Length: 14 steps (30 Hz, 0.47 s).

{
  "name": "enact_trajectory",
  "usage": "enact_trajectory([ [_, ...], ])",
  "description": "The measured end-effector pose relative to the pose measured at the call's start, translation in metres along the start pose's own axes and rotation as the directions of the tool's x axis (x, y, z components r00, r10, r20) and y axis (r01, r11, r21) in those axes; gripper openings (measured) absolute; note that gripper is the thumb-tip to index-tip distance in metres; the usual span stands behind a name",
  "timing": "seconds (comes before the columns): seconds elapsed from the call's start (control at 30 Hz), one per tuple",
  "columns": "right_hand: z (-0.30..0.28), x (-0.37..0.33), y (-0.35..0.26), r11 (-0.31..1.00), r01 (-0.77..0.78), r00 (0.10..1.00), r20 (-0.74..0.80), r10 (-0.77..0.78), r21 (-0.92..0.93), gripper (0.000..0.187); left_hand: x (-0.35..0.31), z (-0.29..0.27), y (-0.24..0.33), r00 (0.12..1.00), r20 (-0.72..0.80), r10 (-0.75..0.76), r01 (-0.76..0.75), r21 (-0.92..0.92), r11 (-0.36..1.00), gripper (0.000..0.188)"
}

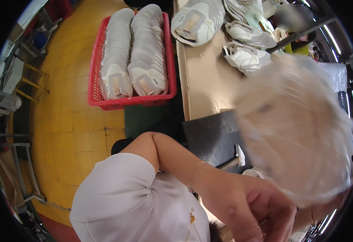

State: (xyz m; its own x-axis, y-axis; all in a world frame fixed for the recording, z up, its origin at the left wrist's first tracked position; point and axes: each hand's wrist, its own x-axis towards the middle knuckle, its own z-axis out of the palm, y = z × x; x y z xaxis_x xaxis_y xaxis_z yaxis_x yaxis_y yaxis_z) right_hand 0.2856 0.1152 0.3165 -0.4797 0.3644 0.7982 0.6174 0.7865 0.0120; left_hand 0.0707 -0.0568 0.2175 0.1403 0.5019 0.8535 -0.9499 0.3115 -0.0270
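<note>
My left forearm reaches across to the lower right. At its end my left hand (251, 207) has its fingers curled inward; whatever may be in them is hidden. A large clear plastic bag (299, 129), smeared by motion, fills the right side close to the camera. Tan or beige contents show through it, but their kind is unclear. Just under the bag a strip of skin (328, 207) shows, seemingly my right arm; the right hand's fingers are hidden. Behind the bag, a dark board (211, 131) lies on the table's near end, and a small tool with a wooden handle (230, 163) rests there.
A red plastic crate (132, 101) at the upper left holds two rows of stacked white-grey shoe uppers (118, 52). More white uppers (198, 20) lie on the tan table (204, 80). Yellow floor tiles (67, 121) and metal stands (21, 161) are at the left.
</note>
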Motion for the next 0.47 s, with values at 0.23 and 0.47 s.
enact_trajectory([
  [0.23,0.22,0.019,-0.189,0.193,-0.4,0.913,0.408,-0.006,0.896,0.035,-0.016,0.019,0.035,0.975,0.061,0.213,-0.22,0.16,0.962,0.033],
  [0.47,0.424,-0.066,-0.32,0.07,-0.786,0.6,0.784,-0.158,0.615,0.027,-0.026,-0.01,0.049,0.957,0.244,0.159,-0.181,0.07,0.981,0.062],
])
